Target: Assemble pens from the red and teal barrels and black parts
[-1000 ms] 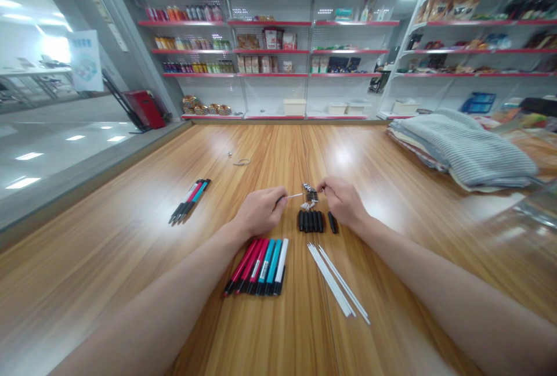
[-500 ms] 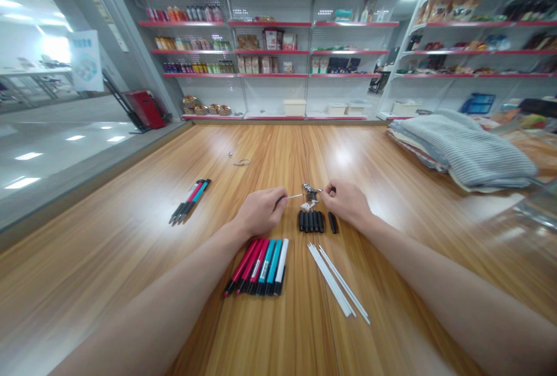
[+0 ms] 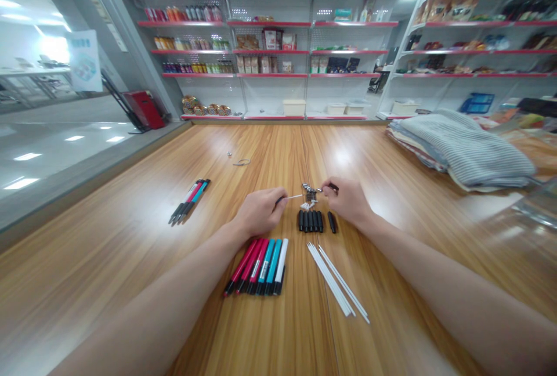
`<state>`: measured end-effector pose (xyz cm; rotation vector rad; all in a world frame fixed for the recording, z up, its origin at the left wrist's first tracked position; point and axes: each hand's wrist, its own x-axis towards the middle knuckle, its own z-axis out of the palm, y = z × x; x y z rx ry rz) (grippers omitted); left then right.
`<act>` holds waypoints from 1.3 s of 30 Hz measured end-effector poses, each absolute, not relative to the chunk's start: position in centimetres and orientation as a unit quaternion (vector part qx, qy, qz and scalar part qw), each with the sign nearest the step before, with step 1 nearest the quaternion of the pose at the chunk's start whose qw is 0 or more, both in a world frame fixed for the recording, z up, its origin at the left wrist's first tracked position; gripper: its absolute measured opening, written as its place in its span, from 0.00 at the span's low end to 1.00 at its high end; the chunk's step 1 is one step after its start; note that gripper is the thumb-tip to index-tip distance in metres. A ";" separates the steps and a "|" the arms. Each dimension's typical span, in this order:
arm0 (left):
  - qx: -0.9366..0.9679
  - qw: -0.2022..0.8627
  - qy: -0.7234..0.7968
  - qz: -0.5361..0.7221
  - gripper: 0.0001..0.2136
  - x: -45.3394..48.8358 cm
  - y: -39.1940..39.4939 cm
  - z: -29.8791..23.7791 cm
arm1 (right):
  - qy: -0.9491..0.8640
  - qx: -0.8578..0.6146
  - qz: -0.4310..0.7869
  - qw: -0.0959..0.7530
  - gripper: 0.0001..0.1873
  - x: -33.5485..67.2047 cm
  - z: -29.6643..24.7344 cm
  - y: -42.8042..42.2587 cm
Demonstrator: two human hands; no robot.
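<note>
My left hand is closed on a thin white pen refill, which points right; a dark piece shows at its fingers. My right hand pinches a small silver pen part facing that refill, with a gap between them. Just beyond lies a small heap of metal pen parts, and beside it white plastic bits. Nearer me are several black grip sleeves, one lone sleeve set apart. Coloured pen barrels lie in a row below my left hand, and loose white refills to their right.
Three pens lie together at the left. A wire loop rests farther back on the wooden table. Folded striped cloths are piled at the back right. Stocked shelves stand behind the table.
My right fingers have shifted slightly around the small silver part. The left hand with the refill and the things on the table are practically unmoved.
</note>
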<state>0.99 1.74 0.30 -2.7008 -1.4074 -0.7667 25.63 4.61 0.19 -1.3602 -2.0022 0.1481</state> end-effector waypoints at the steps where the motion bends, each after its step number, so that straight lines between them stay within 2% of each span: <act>1: -0.861 0.001 -0.447 -0.244 0.09 1.0 1.7 0.3 | -0.784 -0.486 0.066 0.380 0.09 25.4 0.4 4.3; 4: -0.863 0.007 -0.440 -0.249 0.09 1.0 1.6 0.3 | -0.806 -0.391 0.096 0.433 0.09 24.4 0.7 3.4; 7: -0.867 0.007 -0.429 -0.255 0.08 1.0 1.6 0.2 | -0.817 -0.351 0.119 0.442 0.09 23.8 0.6 2.9; 23: -0.869 0.006 -0.412 -0.276 0.08 1.0 1.6 0.2 | -0.816 -0.340 0.123 0.451 0.08 23.8 0.6 2.7; 29: -0.868 0.002 -0.413 -0.275 0.08 1.0 1.6 0.2 | -0.799 -0.347 0.108 0.479 0.07 23.8 0.8 2.5; 39: -0.874 0.012 -0.400 -0.277 0.08 1.2 1.5 0.2 | -0.830 -0.321 0.125 0.439 0.07 23.5 0.2 2.7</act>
